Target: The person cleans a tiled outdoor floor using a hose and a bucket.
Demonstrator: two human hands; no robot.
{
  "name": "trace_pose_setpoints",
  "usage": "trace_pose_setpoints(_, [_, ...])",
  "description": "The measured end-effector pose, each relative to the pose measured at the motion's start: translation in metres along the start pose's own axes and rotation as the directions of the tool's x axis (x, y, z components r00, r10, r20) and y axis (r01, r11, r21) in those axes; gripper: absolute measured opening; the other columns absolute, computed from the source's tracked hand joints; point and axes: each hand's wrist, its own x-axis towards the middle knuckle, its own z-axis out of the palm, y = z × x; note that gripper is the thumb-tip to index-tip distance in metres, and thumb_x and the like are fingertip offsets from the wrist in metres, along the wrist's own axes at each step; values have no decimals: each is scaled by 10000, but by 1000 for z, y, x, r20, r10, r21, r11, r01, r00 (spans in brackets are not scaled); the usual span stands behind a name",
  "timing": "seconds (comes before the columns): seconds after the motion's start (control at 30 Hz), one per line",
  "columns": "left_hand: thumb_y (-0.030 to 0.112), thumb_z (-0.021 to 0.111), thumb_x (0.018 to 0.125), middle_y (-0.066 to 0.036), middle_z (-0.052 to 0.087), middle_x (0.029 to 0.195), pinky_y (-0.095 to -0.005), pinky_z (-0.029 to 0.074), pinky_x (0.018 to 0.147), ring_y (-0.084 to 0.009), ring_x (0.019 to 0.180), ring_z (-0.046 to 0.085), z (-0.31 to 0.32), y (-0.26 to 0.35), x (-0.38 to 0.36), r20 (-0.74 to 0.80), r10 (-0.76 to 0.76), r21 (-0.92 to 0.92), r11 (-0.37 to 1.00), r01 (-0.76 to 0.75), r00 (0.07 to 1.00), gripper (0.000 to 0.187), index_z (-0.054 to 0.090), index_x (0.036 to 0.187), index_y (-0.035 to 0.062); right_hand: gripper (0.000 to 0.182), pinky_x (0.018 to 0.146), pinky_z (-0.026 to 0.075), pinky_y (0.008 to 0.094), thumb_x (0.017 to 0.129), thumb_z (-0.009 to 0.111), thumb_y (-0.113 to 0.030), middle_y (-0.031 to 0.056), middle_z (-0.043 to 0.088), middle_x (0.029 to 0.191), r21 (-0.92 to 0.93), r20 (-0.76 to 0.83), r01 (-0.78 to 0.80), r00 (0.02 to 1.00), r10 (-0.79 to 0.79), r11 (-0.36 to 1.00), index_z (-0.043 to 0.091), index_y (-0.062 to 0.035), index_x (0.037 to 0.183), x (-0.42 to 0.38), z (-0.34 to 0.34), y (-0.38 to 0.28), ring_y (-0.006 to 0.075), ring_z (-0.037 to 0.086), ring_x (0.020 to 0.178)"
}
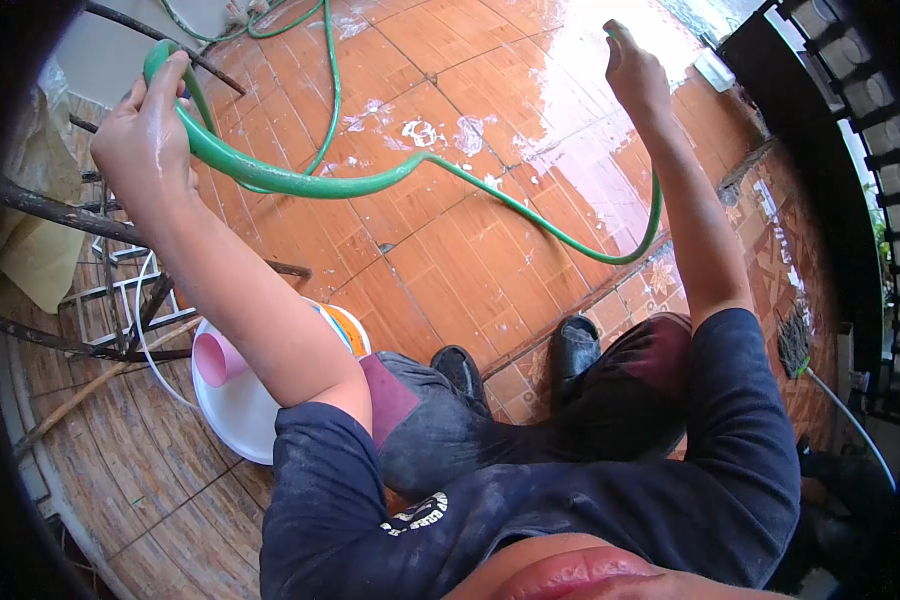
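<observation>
1. The left hand [145, 125], at the upper left of the frame, is clenched around a loop of the green rubber garden hose [370, 183], fingers wrapped over its bent top.
2. The right hand [635, 75], at the upper centre-right, grasps another stretch of the same hose, which drops from it in a curve down the right-centre of the frame.
3. Between the hands the hose sags in a long arc over the wet orange tiled floor [450, 260], smeared with white splashes.
4. At the lower left, a white plastic bucket [235, 415] sits beside the left forearm, a pink cup [215, 358] inside it.
5. Two black boots [575, 345] stand at the frame's centre.
</observation>
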Motion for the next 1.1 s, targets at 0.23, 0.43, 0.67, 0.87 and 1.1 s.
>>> trace_pose_setpoints(0.23, [253, 749, 750, -20, 549, 629, -269, 398, 539, -100, 560, 478, 0, -5, 4, 7, -11, 24, 1000, 11, 1000, 282, 701, 779, -23, 270, 672, 532, 509, 949, 491, -232, 219, 670, 837, 46, -95, 34, 995, -30, 998, 559, -192, 1207, 9, -11, -5, 409, 658, 777])
trace_pose_setpoints(0.43, [238, 750, 748, -23, 550, 633, -266, 393, 544, -104, 562, 468, 0, -7, 3, 11, -16, -1, 1000, 16, 1000, 287, 698, 791, -41, 269, 657, 537, 498, 946, 504, -224, 216, 671, 854, 71, -140, 59, 989, -49, 996, 552, -191, 1208, 13, -10, -3, 408, 657, 780])
trace_pose_setpoints(0.67, [224, 755, 746, -26, 551, 642, -262, 396, 560, -103, 577, 471, 0, -1, 2, 5, -45, 20, 999, 45, 999, 291, 703, 819, -52, 266, 653, 551, 444, 954, 523, -191, 189, 689, 879, 29, -114, 49, 992, -45, 998, 570, -160, 1214, 13, -17, -15, 376, 676, 791])
trace_pose_setpoints(0.87, [190, 752, 753, -23, 556, 657, -263, 397, 576, -99, 602, 472, 1, -3, 2, 14, -26, -43, 999, 27, 1000, 277, 702, 846, -66, 262, 622, 544, 438, 953, 531, -191, 189, 686, 839, 53, -142, 78, 987, -70, 996, 572, -163, 1210, 16, -17, -14, 369, 677, 765])
trace_pose_setpoints(1.1, [168, 745, 765, -26, 555, 663, -259, 395, 595, -96, 617, 470, 1, 0, -1, 42, -41, -42, 998, 43, 998, 292, 689, 879, -95, 256, 595, 522, 495, 938, 531, -185, 238, 652, 761, 102, -178, 106, 980, -86, 989, 554, -149, 1191, 16, -18, -14, 417, 651, 718])
